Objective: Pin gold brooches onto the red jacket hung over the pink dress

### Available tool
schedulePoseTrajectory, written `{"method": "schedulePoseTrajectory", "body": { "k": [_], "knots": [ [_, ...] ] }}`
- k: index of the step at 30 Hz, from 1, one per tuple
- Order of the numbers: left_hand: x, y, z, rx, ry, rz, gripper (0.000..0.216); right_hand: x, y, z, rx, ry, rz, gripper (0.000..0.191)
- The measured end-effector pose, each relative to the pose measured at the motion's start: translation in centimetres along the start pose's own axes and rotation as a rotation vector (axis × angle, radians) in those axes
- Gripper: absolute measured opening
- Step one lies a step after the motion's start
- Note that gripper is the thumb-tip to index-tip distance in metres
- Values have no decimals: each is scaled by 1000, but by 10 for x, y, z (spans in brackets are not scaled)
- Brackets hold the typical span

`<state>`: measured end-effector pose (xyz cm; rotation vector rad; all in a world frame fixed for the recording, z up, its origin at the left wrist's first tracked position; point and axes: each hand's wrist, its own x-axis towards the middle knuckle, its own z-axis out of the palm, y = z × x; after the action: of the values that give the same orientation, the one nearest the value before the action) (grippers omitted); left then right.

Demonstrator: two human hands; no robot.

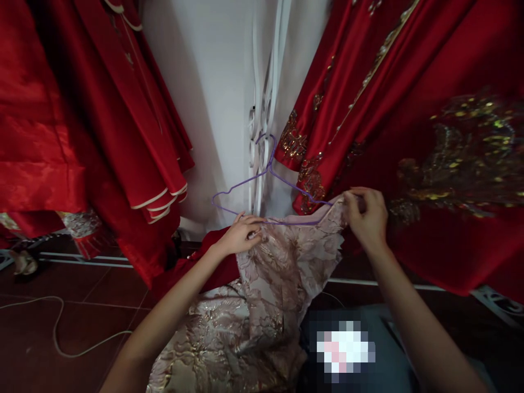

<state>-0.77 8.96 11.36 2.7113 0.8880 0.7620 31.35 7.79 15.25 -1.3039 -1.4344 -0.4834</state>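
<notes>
A pale pink dress (282, 267) with gold brocade hangs partly on a purple hanger (245, 181). The hanger's right arm runs into the dress's shoulder, while its left arm is bare. My right hand (368, 215) pinches the dress's shoulder at the hanger's right end. Near the middle of the lower bar, my left hand (243, 233) is closed on the dress's upper edge, thumb and fingers curled together. The hanger's hook points up in front of a white metal frame (268, 98); I cannot tell whether it touches. The dress's lower part spreads toward me.
Red garments (131, 109) hang on the left, and red garments with gold beading (368, 109) hang on the right. A pale cable (61, 327) lies on the dark tiled floor (94, 284). Low white rails (85, 259) run behind. A blurred bright patch (344, 349) is at the lower right.
</notes>
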Motion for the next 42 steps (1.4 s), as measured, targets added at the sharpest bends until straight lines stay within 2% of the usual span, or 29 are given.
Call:
{"method": "schedulePoseTrajectory", "body": {
  "k": [2,5,8,10,13,16,18,22,31,39,42],
  "knots": [
    [1,10,2,-63,7,18,20,6,-22,11,17,-3,-7,25],
    [3,23,7,-139,61,42,24,6,-50,26,44,-83,-11,28],
    [-2,19,7,-187,158,-4,26,3,-62,32,70,-171,9,28],
    [-12,1,3,-191,287,-104,28,4,-60,32,78,-190,34,28],
    [-35,-43,-6,-111,538,-348,31,8,-52,31,90,-202,50,28],
    [-59,-87,-10,-120,623,-559,34,12,-47,31,110,-224,53,28],
    [-70,-107,-10,-187,663,-616,36,13,-46,32,121,-232,53,28],
    [-77,-123,-5,-313,714,-588,38,14,-44,34,134,-234,53,27],
    [-72,-128,-4,-366,760,-590,37,17,-44,29,140,-238,29,23],
    [-51,-120,-27,-394,769,-508,37,14,-44,30,142,-248,55,27],
    [-49,-122,-27,-417,754,-514,36,14,-44,28,138,-239,58,27]
  ]
}}
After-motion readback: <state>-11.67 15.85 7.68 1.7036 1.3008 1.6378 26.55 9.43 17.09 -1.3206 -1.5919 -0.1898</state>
